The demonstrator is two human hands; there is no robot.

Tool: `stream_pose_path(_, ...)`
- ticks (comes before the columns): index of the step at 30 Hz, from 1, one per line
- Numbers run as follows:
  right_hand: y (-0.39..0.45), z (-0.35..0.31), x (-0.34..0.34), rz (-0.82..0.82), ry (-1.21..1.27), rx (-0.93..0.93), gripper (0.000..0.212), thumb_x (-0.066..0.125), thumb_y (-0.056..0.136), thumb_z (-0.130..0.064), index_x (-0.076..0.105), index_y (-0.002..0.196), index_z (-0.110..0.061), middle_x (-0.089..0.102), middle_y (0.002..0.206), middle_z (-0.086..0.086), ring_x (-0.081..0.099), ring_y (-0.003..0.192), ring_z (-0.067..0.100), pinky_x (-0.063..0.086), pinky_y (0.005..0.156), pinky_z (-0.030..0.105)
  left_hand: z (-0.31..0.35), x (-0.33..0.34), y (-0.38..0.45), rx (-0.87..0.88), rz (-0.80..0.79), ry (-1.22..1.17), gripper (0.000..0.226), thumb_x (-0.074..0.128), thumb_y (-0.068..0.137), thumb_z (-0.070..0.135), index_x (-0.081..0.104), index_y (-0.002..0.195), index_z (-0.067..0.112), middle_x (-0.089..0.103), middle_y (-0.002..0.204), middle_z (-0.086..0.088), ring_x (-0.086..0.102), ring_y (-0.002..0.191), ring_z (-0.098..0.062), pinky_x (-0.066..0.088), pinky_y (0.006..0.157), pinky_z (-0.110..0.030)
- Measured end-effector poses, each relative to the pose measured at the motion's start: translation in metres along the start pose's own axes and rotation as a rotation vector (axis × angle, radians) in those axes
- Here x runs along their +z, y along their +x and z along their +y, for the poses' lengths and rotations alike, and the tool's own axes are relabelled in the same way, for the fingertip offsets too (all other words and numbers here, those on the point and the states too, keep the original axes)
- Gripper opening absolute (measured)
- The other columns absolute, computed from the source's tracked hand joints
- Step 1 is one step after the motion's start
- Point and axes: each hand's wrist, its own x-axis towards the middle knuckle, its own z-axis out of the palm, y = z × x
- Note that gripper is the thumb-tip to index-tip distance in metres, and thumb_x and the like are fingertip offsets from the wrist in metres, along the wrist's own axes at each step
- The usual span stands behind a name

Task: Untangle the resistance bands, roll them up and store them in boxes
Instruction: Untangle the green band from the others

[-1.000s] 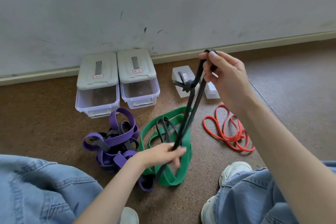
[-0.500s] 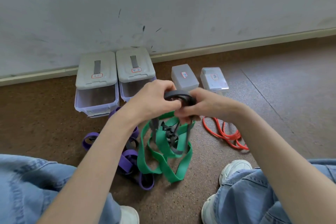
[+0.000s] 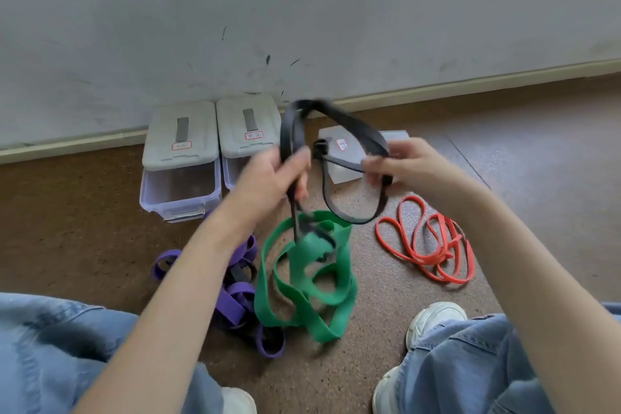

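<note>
A black resistance band (image 3: 353,131) arches in the air between my two hands. My left hand (image 3: 274,178) grips two of its strands, which run down into the green band (image 3: 309,279). My right hand (image 3: 403,165) pinches the other side, and a loop of the black band hangs below it. The green band is tangled with the black one and partly lifted off the floor. A purple band (image 3: 235,296) lies knotted with dark strands under my left forearm. A red band (image 3: 433,245) lies loose on the floor at the right.
Two large lidded boxes (image 3: 181,158) (image 3: 248,131) stand against the wall. Two small clear boxes (image 3: 339,158) (image 3: 398,136) sit behind my hands. My jeans-clad legs and white shoes (image 3: 433,319) frame the brown floor on both sides.
The hands came together from a stretched hold, then moved apart sideways. The black band now forms an arch above them, and the green band has been pulled up with it.
</note>
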Motion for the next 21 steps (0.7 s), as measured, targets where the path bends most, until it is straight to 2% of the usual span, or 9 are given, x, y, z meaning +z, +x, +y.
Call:
stream_pose_path(2,0.001,0.014,0.007,-0.183,-0.092,0.204,0.014,0.063,0.086,-0.014,0.061,0.098,-0.007,0.065,0.098,0.005,0.065,0.087,0.015,0.055,0.067,0.019,0.034,-0.003,0.006,0.151,0.001,-0.176,0.016,0.058,0.090,0.029,0.063,0.075,0.025,0.052,0.051,0.009,0.048,0.046,-0.004,0.047,0.054,-0.020)
stream_pose_path(3,0.002,0.019,0.010,-0.249,-0.093,0.280,0.023,0.064,0.085,-0.013,0.059,0.106,-0.006,0.063,0.107,0.006,0.065,0.093,0.017,0.057,0.072,0.024,0.041,-0.004,0.007,0.157,-0.019,-0.106,0.009,0.062,0.087,0.028,0.064,0.078,0.025,0.051,0.052,0.010,0.045,0.046,-0.003,0.044,0.051,-0.019)
stream_pose_path(5,0.000,0.024,0.013,-0.291,-0.107,0.353,0.043,0.069,0.082,-0.016,0.053,0.121,-0.012,0.058,0.118,0.000,0.062,0.101,0.017,0.057,0.076,0.030,0.039,0.000,0.003,0.054,-0.089,0.310,0.014,0.071,0.081,0.027,0.060,0.086,0.019,0.053,0.062,0.009,0.048,0.052,-0.004,0.041,0.052,-0.020)
stream_pose_path(7,0.000,0.026,0.013,-0.290,-0.236,0.311,0.060,0.074,0.077,-0.023,0.046,0.130,-0.021,0.056,0.114,-0.011,0.058,0.097,0.005,0.053,0.072,0.020,0.026,0.009,-0.002,-0.027,-0.212,0.618,0.015,0.071,0.080,0.022,0.060,0.088,0.014,0.054,0.068,0.007,0.050,0.061,-0.007,0.040,0.060,-0.026)
stream_pose_path(10,0.001,0.025,0.016,-0.233,-0.260,0.169,0.066,0.080,0.070,-0.027,0.039,0.121,-0.039,0.047,0.098,-0.031,0.050,0.085,-0.016,0.039,0.063,0.004,0.022,0.023,-0.004,-0.008,-0.259,0.593,0.005,0.064,0.081,0.010,0.059,0.079,0.009,0.044,0.056,0.011,0.041,0.053,-0.005,0.035,0.061,-0.026)
stream_pose_path(12,0.004,0.023,0.016,-0.184,-0.221,0.106,0.076,0.082,0.068,-0.028,0.034,0.125,-0.042,0.048,0.108,-0.028,0.050,0.095,-0.008,0.039,0.075,0.005,0.027,0.023,0.001,0.009,-0.242,0.586,0.008,0.063,0.081,0.009,0.058,0.074,0.010,0.042,0.053,0.010,0.039,0.051,-0.005,0.034,0.058,-0.025)
stream_pose_path(15,0.007,0.019,0.013,-0.168,-0.201,0.015,0.090,0.081,0.067,-0.032,0.026,0.138,-0.039,0.041,0.126,-0.023,0.038,0.120,0.006,0.034,0.095,0.020,0.031,0.016,0.004,0.023,-0.236,0.622,0.011,0.061,0.080,0.007,0.059,0.072,0.014,0.044,0.054,0.009,0.039,0.052,-0.004,0.034,0.057,-0.024)
stream_pose_path(18,0.007,0.010,0.018,-0.125,-0.159,-0.116,0.078,0.080,0.069,-0.030,0.038,0.135,-0.031,0.042,0.132,-0.021,0.038,0.126,0.002,0.034,0.101,0.023,0.031,0.011,0.004,0.015,-0.252,0.624,0.011,0.060,0.079,0.007,0.061,0.073,0.017,0.047,0.056,0.009,0.042,0.053,-0.004,0.035,0.056,-0.021)
stream_pose_path(21,0.006,0.006,0.027,-0.209,-0.124,-0.169,0.032,0.076,0.075,-0.017,0.065,0.105,-0.021,0.069,0.102,-0.008,0.062,0.099,0.004,0.047,0.086,0.014,0.028,0.009,0.004,0.013,-0.254,0.567,0.010,0.061,0.078,0.007,0.062,0.073,0.016,0.046,0.053,0.012,0.041,0.051,-0.002,0.035,0.055,-0.019)
